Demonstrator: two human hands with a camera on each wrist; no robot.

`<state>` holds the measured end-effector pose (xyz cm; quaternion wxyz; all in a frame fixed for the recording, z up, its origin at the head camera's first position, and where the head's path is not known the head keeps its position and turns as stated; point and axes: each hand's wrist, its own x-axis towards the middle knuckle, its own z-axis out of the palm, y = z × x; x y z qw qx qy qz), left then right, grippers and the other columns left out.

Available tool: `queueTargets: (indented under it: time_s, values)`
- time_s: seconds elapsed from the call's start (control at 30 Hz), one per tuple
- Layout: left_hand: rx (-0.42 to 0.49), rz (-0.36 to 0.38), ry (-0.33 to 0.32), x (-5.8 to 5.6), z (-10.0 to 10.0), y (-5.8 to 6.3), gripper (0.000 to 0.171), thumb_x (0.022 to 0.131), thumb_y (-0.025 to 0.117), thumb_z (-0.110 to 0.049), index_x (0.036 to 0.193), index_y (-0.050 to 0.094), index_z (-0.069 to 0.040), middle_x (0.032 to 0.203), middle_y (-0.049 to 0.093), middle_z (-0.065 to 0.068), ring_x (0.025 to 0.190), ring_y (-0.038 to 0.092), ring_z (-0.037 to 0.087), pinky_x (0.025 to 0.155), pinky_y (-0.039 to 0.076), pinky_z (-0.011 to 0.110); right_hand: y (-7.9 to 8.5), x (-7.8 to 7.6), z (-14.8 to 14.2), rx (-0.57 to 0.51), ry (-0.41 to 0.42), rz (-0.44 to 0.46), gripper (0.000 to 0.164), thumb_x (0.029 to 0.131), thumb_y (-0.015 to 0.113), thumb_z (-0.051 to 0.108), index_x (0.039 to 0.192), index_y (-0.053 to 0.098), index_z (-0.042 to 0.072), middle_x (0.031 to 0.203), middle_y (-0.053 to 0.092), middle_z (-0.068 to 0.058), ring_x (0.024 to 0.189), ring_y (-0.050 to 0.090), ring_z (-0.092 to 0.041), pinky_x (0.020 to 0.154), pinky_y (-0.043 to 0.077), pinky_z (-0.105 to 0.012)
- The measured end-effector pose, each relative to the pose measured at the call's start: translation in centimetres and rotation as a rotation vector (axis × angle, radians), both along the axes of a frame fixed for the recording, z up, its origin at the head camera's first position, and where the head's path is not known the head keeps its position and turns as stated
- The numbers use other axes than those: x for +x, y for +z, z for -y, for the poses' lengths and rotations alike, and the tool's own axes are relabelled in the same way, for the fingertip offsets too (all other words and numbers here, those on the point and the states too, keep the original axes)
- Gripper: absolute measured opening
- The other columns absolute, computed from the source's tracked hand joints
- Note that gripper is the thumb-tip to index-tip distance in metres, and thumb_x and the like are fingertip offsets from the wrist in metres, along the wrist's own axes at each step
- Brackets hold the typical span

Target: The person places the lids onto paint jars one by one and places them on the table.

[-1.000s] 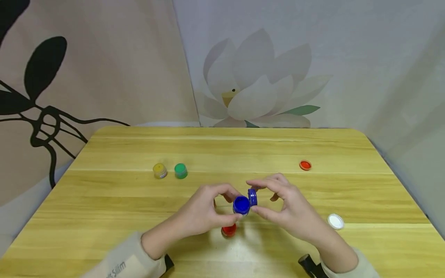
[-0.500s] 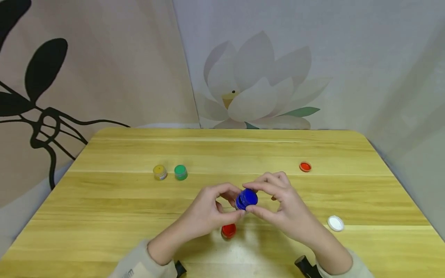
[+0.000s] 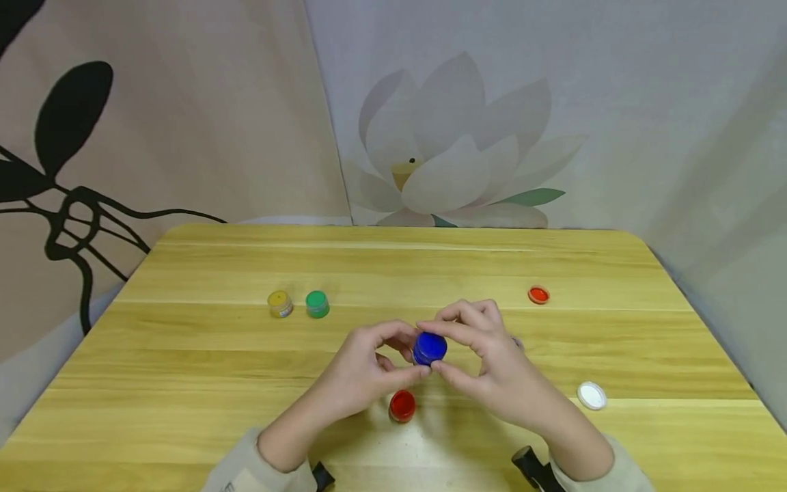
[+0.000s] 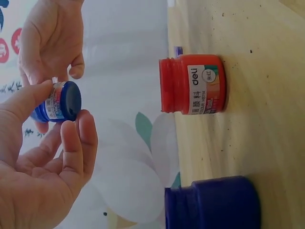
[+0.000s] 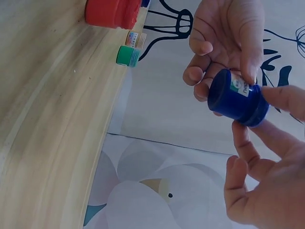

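A wooden counter (image 3: 184, 396) carries everything except the jar in the person's hands. With its grip, the left hand (image 3: 369, 372) pinches the body of that blue jar (image 5: 233, 98), thumb on one side and fingers on the other, while the grip of the right hand (image 3: 492, 369) pinches the blue lid (image 3: 432, 346) on top. The pair is held up above the counter. The lid covers the mouth, so the contents are hidden; how tightly it sits cannot be told. The jar is deep blue and glossy, with a pale printed label round its side, partly behind the fingers.

Of the jars standing on the counter, the red jar (image 4: 193, 86) is lidless, its neck bare, its mouth showing red within; its label reads "deli". Near it stands a second blue jar (image 4: 217, 205), cut by the edge of the left wrist view, its inside unseen. A yellow jar (image 3: 280, 305) and a green jar (image 3: 318, 305) stand slightly apart, farther back; how full they are cannot be told.

A round white lid (image 3: 591, 395) and a red lid (image 3: 538, 295), its red inner face up, lie off to the right
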<state>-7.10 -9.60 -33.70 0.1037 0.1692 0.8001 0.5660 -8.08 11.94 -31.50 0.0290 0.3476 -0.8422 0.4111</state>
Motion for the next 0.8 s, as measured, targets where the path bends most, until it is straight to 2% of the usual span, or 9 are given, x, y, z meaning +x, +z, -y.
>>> queueTargets:
  time_s: [0.13, 0.4, 0.57, 0.7, 0.8]
  values:
    - [0.011, 0.007, -0.011, -0.1, -0.1, -0.2, 0.028, 0.087, 0.078, -0.019, 0.112, 0.069, -0.008, 0.105, 0.071, 0.007, 0.093, 0.063, 0.017, 0.070, 0.058, 0.023, -0.2, 0.0, -0.1, 0.016, 0.016, 0.017, 0.043, 0.085, 0.076, 0.006, 0.125, 0.068, 0.020, 0.118, 0.056, 0.011, 0.106, 0.033, -0.013, 0.087, 0.042, -0.034]
    - [0.038, -0.035, -0.018, 0.1, -0.1, -0.2, 0.031, 0.086, 0.078, -0.016, 0.114, 0.070, -0.006, 0.104, 0.073, 0.009, 0.094, 0.066, 0.014, 0.077, 0.060, 0.021, -0.3, -0.2, -0.2, -0.017, -0.003, 0.040, 0.039, 0.081, 0.081, 0.016, 0.116, 0.069, 0.027, 0.111, 0.058, 0.014, 0.103, 0.036, -0.012, 0.082, 0.043, -0.032]
    - [0.055, -0.033, -0.060, 0.2, 0.1, -0.1, 0.032, 0.086, 0.078, -0.015, 0.116, 0.070, -0.004, 0.106, 0.072, 0.010, 0.095, 0.066, 0.012, 0.080, 0.060, 0.022, -0.4, -0.6, -0.6, -0.053, 0.107, 0.025, 0.035, 0.085, 0.077, 0.016, 0.118, 0.069, 0.023, 0.111, 0.058, 0.010, 0.103, 0.038, -0.012, 0.083, 0.042, -0.030]
    - [0.074, -0.033, -0.089, 0.4, 0.1, -0.1, 0.033, 0.085, 0.079, -0.016, 0.115, 0.070, -0.005, 0.104, 0.073, 0.010, 0.092, 0.065, 0.010, 0.080, 0.060, 0.023, -0.4, -0.7, -1.1, -0.052, 0.200, -0.021, 0.035, 0.089, 0.072, 0.014, 0.123, 0.069, 0.019, 0.113, 0.056, 0.006, 0.105, 0.038, -0.012, 0.084, 0.041, -0.029]
    - [0.071, -0.039, -0.099, 0.4, 0.0, 0.1, 0.032, 0.085, 0.079, -0.016, 0.114, 0.072, -0.005, 0.102, 0.073, 0.008, 0.091, 0.065, 0.009, 0.082, 0.061, 0.026, -0.3, -0.8, -1.3, -0.045, 0.252, -0.022, 0.037, 0.091, 0.070, 0.013, 0.127, 0.067, 0.020, 0.116, 0.054, 0.005, 0.109, 0.038, -0.013, 0.087, 0.041, -0.030]
